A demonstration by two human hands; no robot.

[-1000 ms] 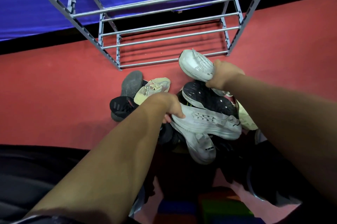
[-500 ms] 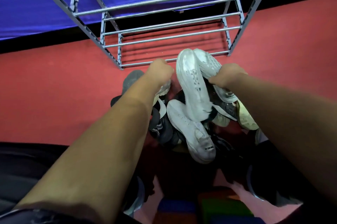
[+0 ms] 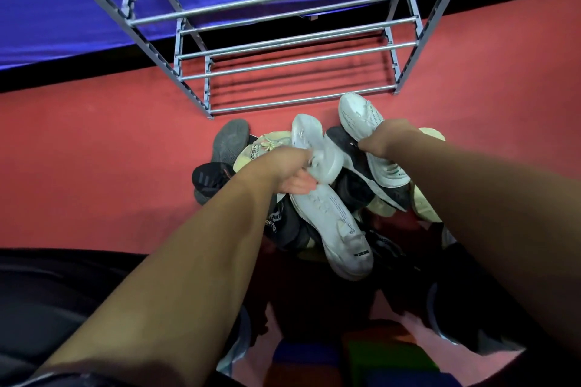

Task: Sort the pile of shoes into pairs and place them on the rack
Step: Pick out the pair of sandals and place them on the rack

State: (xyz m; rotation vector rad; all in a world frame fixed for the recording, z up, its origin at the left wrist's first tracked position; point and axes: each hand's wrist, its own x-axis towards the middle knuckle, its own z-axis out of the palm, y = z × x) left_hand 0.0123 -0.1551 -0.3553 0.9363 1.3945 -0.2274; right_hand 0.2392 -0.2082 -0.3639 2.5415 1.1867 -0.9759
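Observation:
A pile of shoes lies on the red floor in front of the grey metal rack [image 3: 283, 65]. My left hand [image 3: 283, 171] grips a white shoe [image 3: 311, 147] that is lifted with its toe pointing at the rack. My right hand [image 3: 388, 141] grips a second white shoe [image 3: 358, 114] with green marks, held above the pile's right side. A third white shoe [image 3: 339, 229] lies on the pile between my arms. The rack's bars hold no shoes.
Around the white shoes lie a grey shoe [image 3: 231, 138], a cream shoe [image 3: 267, 147], a black shoe [image 3: 207, 179] and a black-and-white shoe [image 3: 345, 150]. Blue fabric [image 3: 78, 9] hangs behind the rack. Coloured blocks [image 3: 377, 361] sit near my legs.
My left hand has drawn back from the cream shoe and now grips one white shoe. The two lifted white shoes, side by side before, have moved apart.

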